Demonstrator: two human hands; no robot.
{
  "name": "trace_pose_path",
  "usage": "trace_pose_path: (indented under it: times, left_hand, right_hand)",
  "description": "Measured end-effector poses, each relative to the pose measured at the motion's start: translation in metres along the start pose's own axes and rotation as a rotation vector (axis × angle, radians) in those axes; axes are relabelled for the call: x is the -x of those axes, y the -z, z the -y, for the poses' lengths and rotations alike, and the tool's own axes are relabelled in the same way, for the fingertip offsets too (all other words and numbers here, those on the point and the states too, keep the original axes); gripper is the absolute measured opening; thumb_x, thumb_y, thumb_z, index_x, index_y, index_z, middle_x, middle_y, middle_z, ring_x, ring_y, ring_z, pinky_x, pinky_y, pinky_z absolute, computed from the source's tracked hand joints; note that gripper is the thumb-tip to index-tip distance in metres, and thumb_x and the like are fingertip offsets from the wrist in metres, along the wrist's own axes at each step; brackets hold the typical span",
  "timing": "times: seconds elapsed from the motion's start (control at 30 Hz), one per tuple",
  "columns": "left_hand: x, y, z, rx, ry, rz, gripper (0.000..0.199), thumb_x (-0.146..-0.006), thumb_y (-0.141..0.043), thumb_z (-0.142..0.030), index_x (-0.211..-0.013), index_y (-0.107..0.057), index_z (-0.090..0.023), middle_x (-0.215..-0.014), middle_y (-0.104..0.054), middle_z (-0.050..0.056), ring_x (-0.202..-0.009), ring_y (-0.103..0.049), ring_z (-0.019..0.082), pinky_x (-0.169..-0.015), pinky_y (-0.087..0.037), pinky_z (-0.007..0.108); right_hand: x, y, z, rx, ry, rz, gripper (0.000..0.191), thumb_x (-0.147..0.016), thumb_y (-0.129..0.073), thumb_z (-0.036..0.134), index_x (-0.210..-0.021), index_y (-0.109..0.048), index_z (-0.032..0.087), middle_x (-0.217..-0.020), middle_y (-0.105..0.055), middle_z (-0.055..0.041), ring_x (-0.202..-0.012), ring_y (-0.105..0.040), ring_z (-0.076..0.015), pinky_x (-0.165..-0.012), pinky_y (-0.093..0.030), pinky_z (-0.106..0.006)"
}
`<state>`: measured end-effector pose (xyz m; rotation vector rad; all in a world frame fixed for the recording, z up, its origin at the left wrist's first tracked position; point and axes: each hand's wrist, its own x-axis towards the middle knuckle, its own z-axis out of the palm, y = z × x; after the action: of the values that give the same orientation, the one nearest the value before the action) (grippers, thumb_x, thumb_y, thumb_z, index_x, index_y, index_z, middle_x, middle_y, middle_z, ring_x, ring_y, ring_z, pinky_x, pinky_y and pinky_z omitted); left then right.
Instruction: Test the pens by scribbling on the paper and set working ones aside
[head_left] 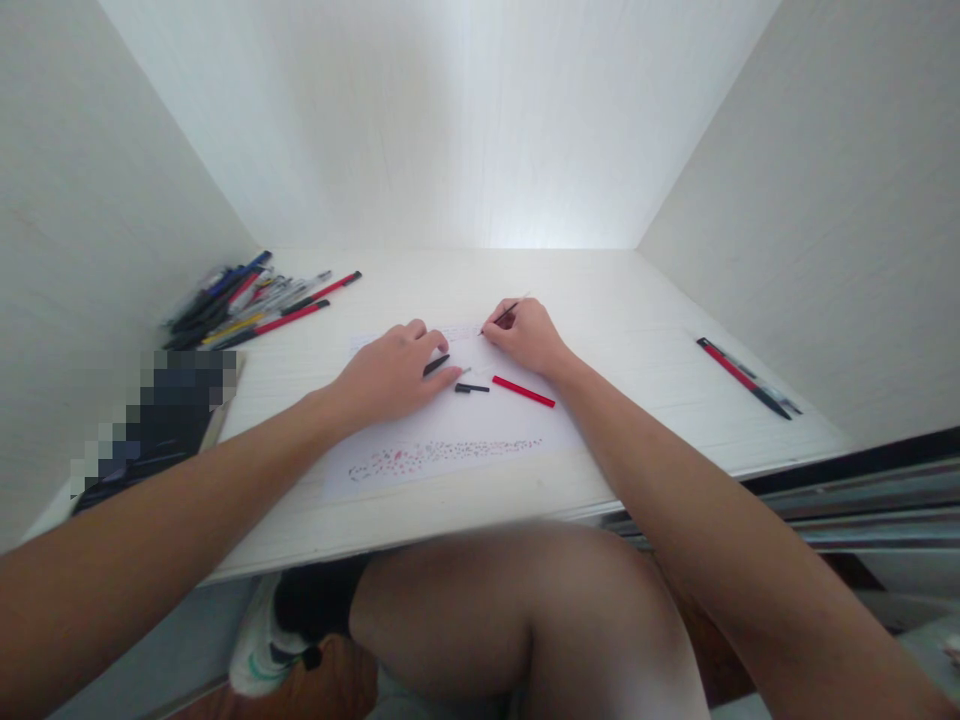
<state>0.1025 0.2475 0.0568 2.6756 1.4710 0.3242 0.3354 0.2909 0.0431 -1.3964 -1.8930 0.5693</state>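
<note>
My right hand [525,332] is closed around a thin dark pen refill [508,313], its tip touching the upper part of a white sheet of paper [450,425]. My left hand [397,372] rests on the paper's left side, thumb and fingers curved around a black pen part [436,365]; whether it grips that part I cannot tell. Between the hands lie a small black cap [472,388] and a red pen barrel [523,391]. Rows of small dark and red marks [442,452] run along the paper's near part.
A pile of pens [247,300] lies at the back left of the white table [660,440]. Red and black pens [742,376] lie at the right. A dark object [161,420], partly pixelated, sits at the left edge. White panels enclose the back and sides.
</note>
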Motion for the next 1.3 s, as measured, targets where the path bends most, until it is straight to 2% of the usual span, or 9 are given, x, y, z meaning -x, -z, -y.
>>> trace_pose_path:
  times: [0.7, 0.93, 1.07, 1.3]
  left_hand:
    - [0.001, -0.001, 0.001, -0.016, -0.027, -0.004, 0.045, -0.102, -0.046, -0.056, -0.117, -0.069, -0.020, -0.121, -0.066, 0.014, -0.107, -0.065, 0.030, -0.097, -0.051, 0.045]
    - [0.001, 0.000, -0.001, -0.007, -0.006, -0.005, 0.045, -0.102, -0.047, -0.056, -0.119, -0.068, -0.020, -0.121, -0.066, 0.014, -0.107, -0.065, 0.031, -0.092, -0.052, 0.044]
    - [0.001, 0.001, -0.002, -0.007, -0.003, 0.002, 0.044, -0.102, -0.047, -0.056, -0.118, -0.069, -0.021, -0.121, -0.067, 0.014, -0.106, -0.065, 0.030, -0.092, -0.052, 0.043]
    - [-0.002, -0.001, 0.000, 0.052, -0.052, -0.019, 0.040, -0.102, -0.049, -0.051, -0.114, -0.070, -0.019, -0.113, -0.067, 0.013, -0.100, -0.066, 0.029, -0.089, -0.052, 0.043]
  right_hand:
    - [0.001, 0.003, 0.001, -0.028, 0.001, 0.009, 0.009, -0.078, -0.066, 0.016, -0.071, -0.065, 0.021, -0.081, -0.073, -0.0080, -0.078, -0.064, -0.0215, -0.070, -0.050, -0.036]
    - [-0.002, 0.003, -0.012, -0.248, -0.024, -0.116, 0.003, -0.084, -0.067, 0.021, -0.082, -0.068, 0.020, -0.087, -0.075, -0.0082, -0.079, -0.067, -0.0203, -0.073, -0.055, -0.037]
    - [-0.004, 0.004, -0.013, -0.330, -0.053, -0.151, 0.009, -0.088, -0.068, 0.027, -0.088, -0.070, 0.018, -0.090, -0.077, -0.0092, -0.080, -0.069, -0.0198, -0.073, -0.056, -0.036]
    - [-0.006, 0.006, -0.015, -0.441, -0.122, -0.289, 0.011, -0.090, -0.068, 0.029, -0.093, -0.062, 0.020, -0.103, -0.079, -0.0111, -0.084, -0.073, -0.0178, -0.072, -0.057, -0.032]
